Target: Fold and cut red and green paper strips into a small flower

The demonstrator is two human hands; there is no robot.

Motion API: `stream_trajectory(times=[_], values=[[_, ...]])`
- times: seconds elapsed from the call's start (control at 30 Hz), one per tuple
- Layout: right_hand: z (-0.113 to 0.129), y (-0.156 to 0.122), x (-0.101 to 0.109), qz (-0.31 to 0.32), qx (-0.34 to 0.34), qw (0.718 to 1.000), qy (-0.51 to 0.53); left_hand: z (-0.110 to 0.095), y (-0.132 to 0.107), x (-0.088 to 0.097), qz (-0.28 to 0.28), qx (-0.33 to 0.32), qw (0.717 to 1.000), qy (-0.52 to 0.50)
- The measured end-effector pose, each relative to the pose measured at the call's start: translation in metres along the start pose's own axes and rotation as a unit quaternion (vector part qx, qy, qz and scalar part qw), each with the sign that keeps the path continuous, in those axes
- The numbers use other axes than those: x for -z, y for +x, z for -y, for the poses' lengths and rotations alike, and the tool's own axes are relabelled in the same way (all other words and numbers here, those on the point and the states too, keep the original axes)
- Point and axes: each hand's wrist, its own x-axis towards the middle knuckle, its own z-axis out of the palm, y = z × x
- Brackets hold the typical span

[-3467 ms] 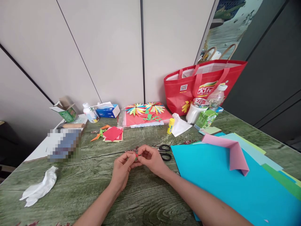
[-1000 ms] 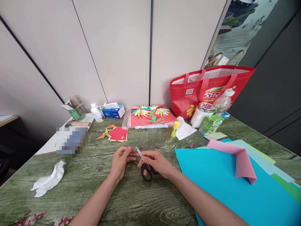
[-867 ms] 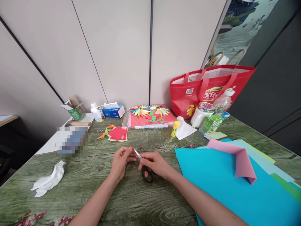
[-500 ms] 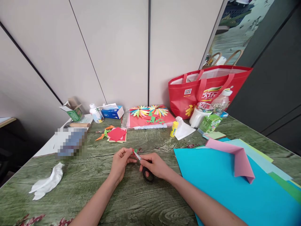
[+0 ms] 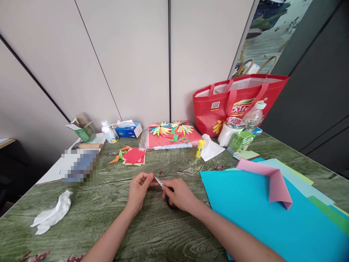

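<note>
My left hand (image 5: 139,191) pinches a small red and green folded paper piece (image 5: 156,176) just above the green table. My right hand (image 5: 178,194) is closed round the black handles of a pair of scissors (image 5: 160,183). The scissor blades point up and left and meet the paper piece. Most of the handles are hidden under my fingers.
Large sheets of coloured paper (image 5: 253,207) with a folded pink sheet (image 5: 272,178) cover the table at right. A red paper stack (image 5: 133,156), paper stars (image 5: 170,129), a glue stick (image 5: 200,148), a red bag (image 5: 234,103), a tissue box (image 5: 128,129) and a crumpled tissue (image 5: 51,216) lie around.
My right hand has let go of the paper piece and picked up the scissors. The blades have come to the paper in my left hand. The handles sank lower under my palm.
</note>
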Motion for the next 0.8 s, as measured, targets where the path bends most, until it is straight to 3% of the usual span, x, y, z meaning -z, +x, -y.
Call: stream_trajectory(times=[0.27, 0.57, 0.8], values=[[0.0067, -0.0021, 0.0022, -0.018, -0.015, 0.994, -0.109, 0.0020, 0.0012, 0.0029, -0.008, -0.058, 0.993, 0.105], [0.0016, -0.0009, -0.0031, -0.008, 0.007, 1.000, -0.008, -0.0046, 0.0048, 0.0052, 0.059, 0.072, 0.992, -0.090], [0.0012, -0.0012, -0.0029, -0.034, 0.012, 0.999, -0.025, -0.0048, 0.0049, 0.0084, 0.082, 0.121, 0.984, -0.102]])
